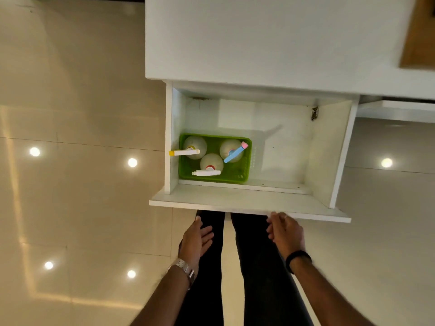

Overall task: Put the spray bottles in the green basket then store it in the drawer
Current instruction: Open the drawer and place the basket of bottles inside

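The green basket [237,175] sits in the front left corner of the open white drawer [247,204]. Three clear spray bottles stand in it: one with a yellow-tipped white nozzle [186,152], one with a blue and pink nozzle [235,152], and one with a red collar and white nozzle [208,171]. My left hand [196,238] hovers below the drawer front, fingers apart and empty. My right hand [283,229] touches the front edge of the drawer with its fingers curled, holding nothing.
A white countertop [259,38] overhangs the drawer. The right half of the drawer floor [284,149] is bare. Glossy tiled floor [82,184] with light reflections lies to the left. My dark-trousered legs [249,267] stand just before the drawer front.
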`<action>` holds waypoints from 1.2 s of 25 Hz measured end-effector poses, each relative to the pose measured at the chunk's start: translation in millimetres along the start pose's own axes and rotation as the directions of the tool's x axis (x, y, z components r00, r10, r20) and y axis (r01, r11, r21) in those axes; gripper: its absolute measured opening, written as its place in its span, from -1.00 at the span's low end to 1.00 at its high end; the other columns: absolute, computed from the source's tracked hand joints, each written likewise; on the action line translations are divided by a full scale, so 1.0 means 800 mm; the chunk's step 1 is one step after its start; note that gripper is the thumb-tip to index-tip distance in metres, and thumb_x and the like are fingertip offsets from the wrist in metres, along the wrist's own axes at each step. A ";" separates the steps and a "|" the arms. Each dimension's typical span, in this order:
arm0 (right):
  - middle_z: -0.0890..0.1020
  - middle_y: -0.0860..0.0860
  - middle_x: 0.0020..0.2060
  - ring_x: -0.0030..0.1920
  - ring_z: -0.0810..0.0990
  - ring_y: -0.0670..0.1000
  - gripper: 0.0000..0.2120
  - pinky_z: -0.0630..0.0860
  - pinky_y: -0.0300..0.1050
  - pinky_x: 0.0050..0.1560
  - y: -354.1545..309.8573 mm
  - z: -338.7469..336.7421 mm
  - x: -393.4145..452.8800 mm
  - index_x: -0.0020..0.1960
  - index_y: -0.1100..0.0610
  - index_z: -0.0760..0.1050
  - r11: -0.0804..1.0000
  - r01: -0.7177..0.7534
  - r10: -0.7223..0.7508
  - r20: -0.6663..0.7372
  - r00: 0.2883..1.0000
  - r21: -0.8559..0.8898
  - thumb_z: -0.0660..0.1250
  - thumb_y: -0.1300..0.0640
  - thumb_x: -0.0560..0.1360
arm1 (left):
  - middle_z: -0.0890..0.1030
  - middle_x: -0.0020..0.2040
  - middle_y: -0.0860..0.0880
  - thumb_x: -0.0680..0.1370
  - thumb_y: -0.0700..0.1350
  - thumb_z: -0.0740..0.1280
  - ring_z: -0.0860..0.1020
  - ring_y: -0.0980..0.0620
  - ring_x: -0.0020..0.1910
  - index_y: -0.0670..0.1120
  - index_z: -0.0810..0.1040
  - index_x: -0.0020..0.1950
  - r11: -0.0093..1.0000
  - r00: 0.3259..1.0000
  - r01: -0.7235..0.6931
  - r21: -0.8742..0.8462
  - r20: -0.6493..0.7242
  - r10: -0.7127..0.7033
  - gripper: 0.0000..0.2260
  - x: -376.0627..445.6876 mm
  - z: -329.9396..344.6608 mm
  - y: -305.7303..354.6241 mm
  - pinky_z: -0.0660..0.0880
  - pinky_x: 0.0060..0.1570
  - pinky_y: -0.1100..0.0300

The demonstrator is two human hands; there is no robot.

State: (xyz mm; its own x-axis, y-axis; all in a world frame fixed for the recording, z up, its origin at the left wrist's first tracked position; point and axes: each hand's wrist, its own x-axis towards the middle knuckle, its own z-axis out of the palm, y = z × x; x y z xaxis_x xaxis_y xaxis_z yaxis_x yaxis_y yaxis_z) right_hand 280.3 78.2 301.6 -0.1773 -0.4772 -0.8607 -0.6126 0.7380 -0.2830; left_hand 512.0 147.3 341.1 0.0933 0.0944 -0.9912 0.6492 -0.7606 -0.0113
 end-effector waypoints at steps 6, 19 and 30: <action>0.60 0.27 0.21 0.18 0.60 0.24 -0.52 0.54 0.11 0.20 0.039 -0.003 0.006 0.45 0.25 0.36 0.522 -0.562 0.504 0.299 0.810 0.641 0.12 -0.06 0.68 | 0.30 0.56 -0.20 0.61 0.34 -0.03 0.27 -0.24 0.54 -0.06 0.11 0.62 0.804 0.992 0.128 -0.581 0.080 -0.099 -0.31 0.030 0.035 0.033 0.18 0.54 -0.18; 0.24 -0.08 0.54 0.49 0.28 0.11 -0.41 0.20 0.24 0.47 -0.167 -0.053 0.068 0.57 -0.14 0.13 -0.119 -0.417 0.666 0.384 0.640 0.901 0.07 -0.18 0.55 | 0.01 0.65 -0.16 0.46 0.45 0.15 0.11 -0.33 0.58 0.05 0.00 0.63 0.697 0.973 0.180 -0.694 0.021 -0.230 -0.13 0.006 0.076 0.165 0.35 0.37 -0.34; 0.05 0.13 0.62 0.58 0.11 0.24 -0.34 0.12 0.35 0.51 -0.297 -0.093 0.115 0.63 0.04 -0.06 0.097 -0.321 0.502 0.232 0.833 0.942 0.07 -0.14 0.63 | -0.04 0.64 -0.22 0.44 0.48 0.13 0.13 -0.36 0.56 0.03 -0.04 0.65 0.789 0.993 0.059 -0.612 0.119 0.018 -0.09 -0.018 0.144 0.289 0.46 0.29 -0.24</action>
State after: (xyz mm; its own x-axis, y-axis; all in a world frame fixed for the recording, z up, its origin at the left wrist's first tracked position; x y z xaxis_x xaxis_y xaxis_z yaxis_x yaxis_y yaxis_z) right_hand 352.6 -176.4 321.4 -0.2766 0.0834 -0.9573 0.7231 0.6742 -0.1502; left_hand 573.9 -104.3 337.8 0.0140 0.0033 -0.9999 0.9794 -0.2017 0.0131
